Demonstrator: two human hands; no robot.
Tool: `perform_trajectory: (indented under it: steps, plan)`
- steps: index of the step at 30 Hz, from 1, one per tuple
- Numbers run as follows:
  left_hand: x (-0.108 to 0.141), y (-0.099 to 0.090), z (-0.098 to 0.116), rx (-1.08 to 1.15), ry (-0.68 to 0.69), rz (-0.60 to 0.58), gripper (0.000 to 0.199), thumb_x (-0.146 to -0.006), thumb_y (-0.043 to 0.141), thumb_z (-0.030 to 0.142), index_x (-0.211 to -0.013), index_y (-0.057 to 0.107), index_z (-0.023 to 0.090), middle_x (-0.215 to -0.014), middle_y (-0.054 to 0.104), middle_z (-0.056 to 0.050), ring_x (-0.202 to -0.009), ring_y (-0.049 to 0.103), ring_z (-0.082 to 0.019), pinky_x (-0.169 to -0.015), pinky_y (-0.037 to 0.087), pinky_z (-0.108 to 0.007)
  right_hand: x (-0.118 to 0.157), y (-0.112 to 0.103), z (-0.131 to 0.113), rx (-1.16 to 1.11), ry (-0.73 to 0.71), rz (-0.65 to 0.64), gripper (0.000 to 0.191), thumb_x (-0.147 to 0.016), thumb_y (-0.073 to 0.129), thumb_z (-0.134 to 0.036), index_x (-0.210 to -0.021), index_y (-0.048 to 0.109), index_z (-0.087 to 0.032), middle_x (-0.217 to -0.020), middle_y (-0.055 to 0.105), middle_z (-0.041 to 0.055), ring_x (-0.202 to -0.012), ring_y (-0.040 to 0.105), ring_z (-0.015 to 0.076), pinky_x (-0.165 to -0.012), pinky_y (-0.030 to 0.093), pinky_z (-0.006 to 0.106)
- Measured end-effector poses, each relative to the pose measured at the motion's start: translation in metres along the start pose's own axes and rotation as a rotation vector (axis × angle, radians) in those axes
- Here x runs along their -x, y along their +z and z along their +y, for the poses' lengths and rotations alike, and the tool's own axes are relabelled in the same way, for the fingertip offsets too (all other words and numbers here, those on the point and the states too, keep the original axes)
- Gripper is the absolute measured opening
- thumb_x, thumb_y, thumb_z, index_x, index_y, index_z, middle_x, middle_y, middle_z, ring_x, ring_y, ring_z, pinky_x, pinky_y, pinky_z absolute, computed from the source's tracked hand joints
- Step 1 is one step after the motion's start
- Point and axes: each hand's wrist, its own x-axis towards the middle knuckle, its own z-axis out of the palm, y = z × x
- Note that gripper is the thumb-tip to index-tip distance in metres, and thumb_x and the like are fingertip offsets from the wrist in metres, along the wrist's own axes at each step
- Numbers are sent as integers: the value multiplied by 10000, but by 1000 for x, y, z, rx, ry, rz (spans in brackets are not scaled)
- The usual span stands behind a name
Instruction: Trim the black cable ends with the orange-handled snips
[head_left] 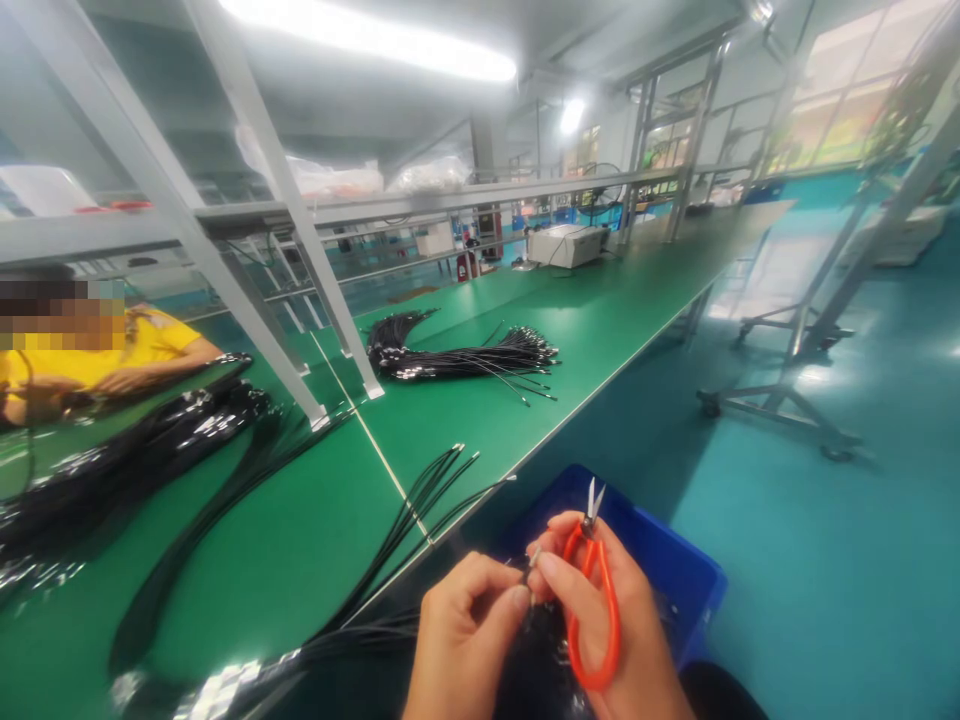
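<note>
My left hand (466,625) pinches a thin cable near its end between thumb and forefinger. The thumb and fingertips of my right hand (637,600) meet at the light-coloured tip of that cable (535,558). Red-handled scissors (615,640) are also held in my right hand, handles across the palm and blades pointing up, slightly apart. Just left of my hands, a bundle of black cables (390,540) runs over the bench edge, several ends fanned out. Dark material under my hands is too blurred to make out.
A blue bin (697,570) stands below my hands beside the green bench (315,520). More black cable bundles lie at the middle (450,362) and left (142,440). Grey shelf posts (300,200) rise from the bench. A person in yellow (161,335) sits across at left.
</note>
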Motion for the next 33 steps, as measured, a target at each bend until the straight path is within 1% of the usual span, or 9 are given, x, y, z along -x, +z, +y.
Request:
perform_trajectory:
  steps: [2, 6, 8, 14, 16, 19, 23, 27, 33]
  plan:
    - [1, 0, -1, 68, -41, -18, 138, -763, 667, 292, -711, 694, 167, -688, 691, -35, -655, 605, -178, -613, 455, -244, -2, -1, -1, -44, 64, -32, 193, -678, 746, -195, -820, 614, -201, -673, 647, -22, -555, 567, 121, -578, 456, 246]
    - [2, 0, -2, 281, -60, -68, 183, -736, 700, 316, -672, 615, 167, -663, 689, -24, -641, 600, -165, -618, 457, -248, -7, -5, -2, -187, 297, -95, 175, -644, 727, -161, -784, 622, -167, -598, 654, -3, -488, 548, 119, -519, 441, 238]
    - [2, 2, -2, 364, -65, -72, 216, -720, 716, 331, -653, 588, 171, -649, 683, -17, -633, 594, -155, -622, 459, -246, -7, -6, -1, -220, 351, -109, 161, -644, 721, -161, -777, 631, -161, -559, 651, 2, -471, 548, 124, -505, 436, 235]
    - [4, 6, 6, 429, -89, -31, 278, -741, 665, 451, -734, 553, 196, -605, 595, 21, -545, 528, -127, -542, 442, -233, 1, 2, 5, -244, 377, -70, 169, -608, 762, -175, -727, 642, -177, -567, 640, 2, -531, 561, 139, -539, 455, 245]
    - [4, 7, 9, 346, -34, 32, 263, -747, 655, 447, -772, 569, 200, -643, 581, 16, -560, 527, -135, -538, 446, -238, 4, 7, 7, -235, 335, -43, 195, -596, 783, -190, -728, 639, -197, -613, 636, -7, -571, 564, 149, -545, 458, 252]
    - [2, 7, 15, 229, -12, 106, 219, -745, 666, 387, -691, 588, 190, -635, 591, -6, -582, 551, -154, -552, 466, -252, 6, 12, 7, -240, 245, -31, 228, -587, 803, -211, -740, 635, -219, -656, 622, -24, -574, 549, 142, -533, 448, 248]
    - [-5, 3, 19, 429, -61, 23, 224, -736, 673, 352, -637, 585, 172, -524, 606, 0, -490, 550, -137, -499, 451, -244, 5, 9, 6, -213, 253, -59, 216, -621, 789, -210, -783, 647, -211, -662, 634, -22, -556, 540, 120, -579, 454, 243]
    - [-9, 0, 16, 597, -114, -47, 221, -736, 678, 344, -650, 585, 162, -493, 582, 24, -445, 530, -113, -473, 418, -225, 1, 5, 4, -194, 328, -143, 155, -622, 760, -206, -733, 656, -180, -562, 609, -7, -527, 524, 132, -549, 443, 244]
    - [-5, 4, 14, 621, -120, 15, 238, -741, 681, 372, -668, 568, 175, -518, 575, 32, -466, 539, -112, -472, 429, -223, -2, 7, 1, -247, 408, -95, 154, -583, 774, -187, -704, 679, -167, -543, 597, -8, -517, 504, 121, -523, 428, 228]
